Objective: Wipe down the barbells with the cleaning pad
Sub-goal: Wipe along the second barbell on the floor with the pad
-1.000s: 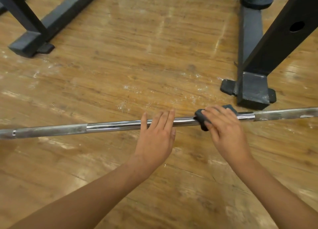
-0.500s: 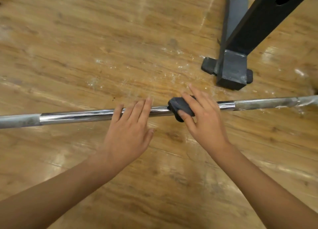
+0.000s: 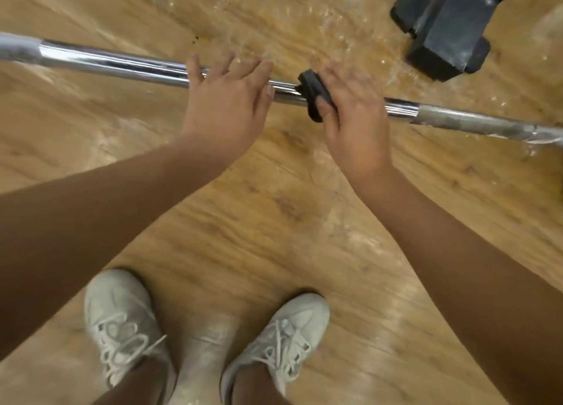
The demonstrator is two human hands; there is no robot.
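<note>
- Across the wooden floor (image 3: 274,209), ahead of two white shoes (image 3: 122,322), the barbell (image 3: 122,65) lies slanting from far left to nearer right
- Left hand (image 3: 225,106) rests on the chrome shaft, fingers straight and spread
- Right hand (image 3: 358,124), just beside it, pinches the dark cleaning pad (image 3: 312,89) round the shaft, thumb over the pad
- Black rack foot (image 3: 447,39) stands at the floor's far right
</note>
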